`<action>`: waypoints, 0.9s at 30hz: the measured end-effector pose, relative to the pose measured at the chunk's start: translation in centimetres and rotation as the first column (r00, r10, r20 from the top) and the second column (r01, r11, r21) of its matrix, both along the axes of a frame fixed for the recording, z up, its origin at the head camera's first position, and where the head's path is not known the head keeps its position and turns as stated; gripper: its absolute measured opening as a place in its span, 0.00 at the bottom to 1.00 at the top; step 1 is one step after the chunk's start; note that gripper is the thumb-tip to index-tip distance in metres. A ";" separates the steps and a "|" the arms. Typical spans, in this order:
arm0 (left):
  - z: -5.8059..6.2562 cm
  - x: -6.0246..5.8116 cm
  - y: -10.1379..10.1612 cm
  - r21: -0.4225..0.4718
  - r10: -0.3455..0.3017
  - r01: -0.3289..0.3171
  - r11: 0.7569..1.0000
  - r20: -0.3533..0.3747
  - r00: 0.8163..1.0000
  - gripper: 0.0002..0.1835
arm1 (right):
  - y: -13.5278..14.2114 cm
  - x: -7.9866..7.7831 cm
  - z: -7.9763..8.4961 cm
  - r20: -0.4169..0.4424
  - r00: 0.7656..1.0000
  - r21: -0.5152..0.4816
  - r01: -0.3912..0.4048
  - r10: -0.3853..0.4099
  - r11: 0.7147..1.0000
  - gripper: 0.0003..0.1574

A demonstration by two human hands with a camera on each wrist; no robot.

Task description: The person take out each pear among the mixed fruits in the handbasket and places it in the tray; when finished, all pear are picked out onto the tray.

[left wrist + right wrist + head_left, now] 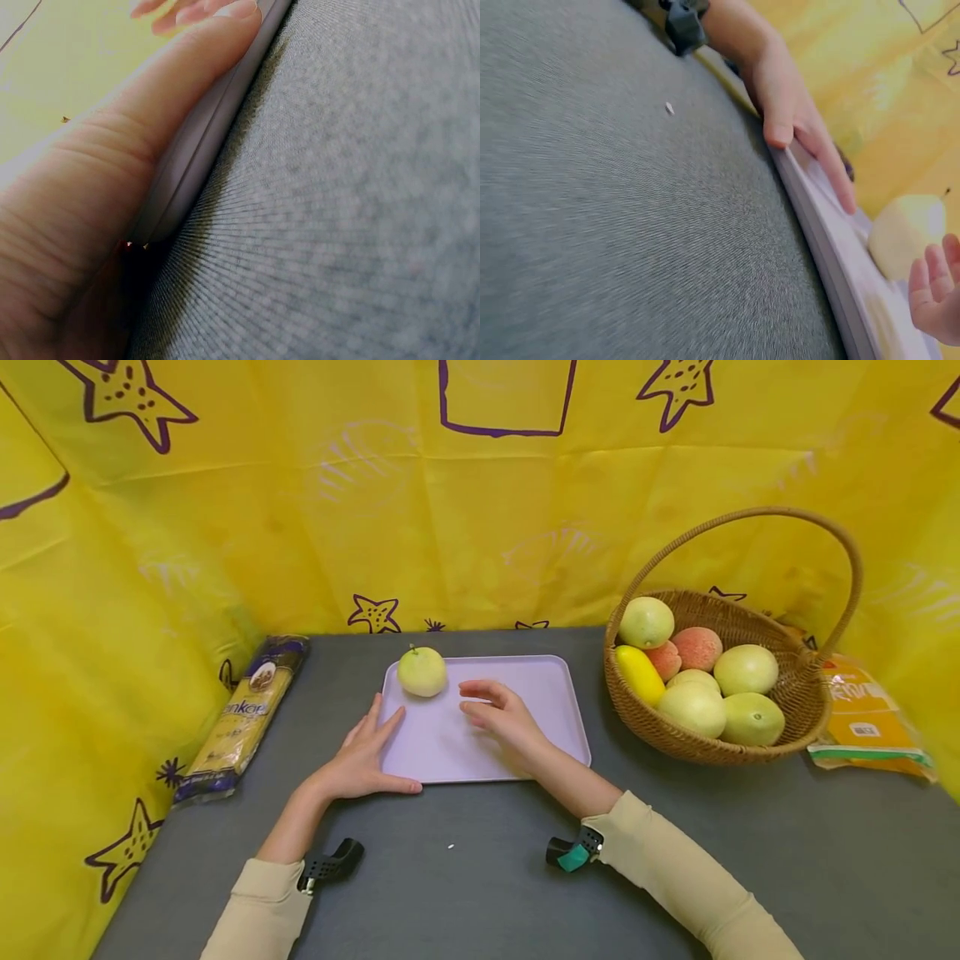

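Note:
A pale lilac tray [480, 752] lies on the grey table, with a yellow-green apple [422, 672], stem up, near its far left corner. At the tray's left side my left hand [360, 764] is spread. Its straight thumb [172, 82] rests along the near rim, and the other fingers touch the left edge and inside. My right hand [506, 718] hovers above the middle of the tray, palm toward the apple. Its fingers are loosely bent and hold nothing; a gap separates them from the apple. In the right wrist view, the right fingertips [936, 274] show near the apple [907, 232].
To the right stands a wicker basket [712, 747] with a tall handle, full of several fruits, among them peaches and a long yellow one. An orange packet [862, 718] lies behind it. A pasta packet [243, 718] lies at the left. A small white speck [451, 846] is in front.

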State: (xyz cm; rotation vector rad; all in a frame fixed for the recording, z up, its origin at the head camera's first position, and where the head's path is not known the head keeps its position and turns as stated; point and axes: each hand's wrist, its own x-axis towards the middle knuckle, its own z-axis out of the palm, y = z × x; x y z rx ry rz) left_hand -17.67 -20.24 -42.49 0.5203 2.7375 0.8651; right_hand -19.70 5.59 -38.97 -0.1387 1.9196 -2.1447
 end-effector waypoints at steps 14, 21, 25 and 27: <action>-0.2 -0.1 -0.1 -0.011 0.008 -0.008 1.000 0.014 1.000 0.66 | 4.7 2.6 1.8 0.055 0.997 -0.082 -0.040 0.044 0.996 0.24; -0.2 -0.2 -0.1 -0.009 0.006 -0.006 1.000 0.018 1.000 0.64 | 7.3 3.4 3.1 0.059 0.995 -0.098 -0.069 0.075 0.993 0.24; -0.1 -0.2 -0.1 -0.004 0.004 -0.004 1.000 0.022 1.000 0.63 | 8.8 4.2 3.8 0.031 0.996 -0.097 -0.086 0.089 0.992 0.21; 0.0 -0.2 -0.1 -0.002 0.002 -0.002 1.000 0.023 1.000 0.62 | 9.7 4.5 4.2 -0.008 0.995 -0.081 -0.104 0.104 0.991 0.19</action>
